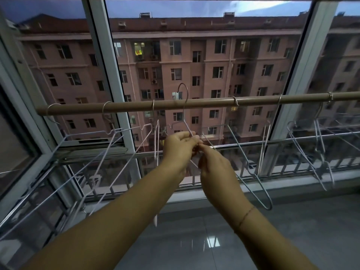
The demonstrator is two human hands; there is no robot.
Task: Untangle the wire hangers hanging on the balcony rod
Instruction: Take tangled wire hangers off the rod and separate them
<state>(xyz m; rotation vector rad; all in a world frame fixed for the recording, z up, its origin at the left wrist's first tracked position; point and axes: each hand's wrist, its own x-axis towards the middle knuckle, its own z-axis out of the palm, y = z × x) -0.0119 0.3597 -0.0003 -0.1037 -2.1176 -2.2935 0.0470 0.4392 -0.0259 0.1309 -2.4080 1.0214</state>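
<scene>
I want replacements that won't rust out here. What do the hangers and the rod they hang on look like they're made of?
The hanger held in the left hand and right hand looks like thin bare steel wire: grey, with a dull shine. The hangers at left look white-coated, probably paint or plastic. The rod is a matte tan tube; whether coated metal or plastic is unclear.

Both forearms bare, no sleeves; a thin cord bracelet [245,216] circles the right wrist.
</scene>
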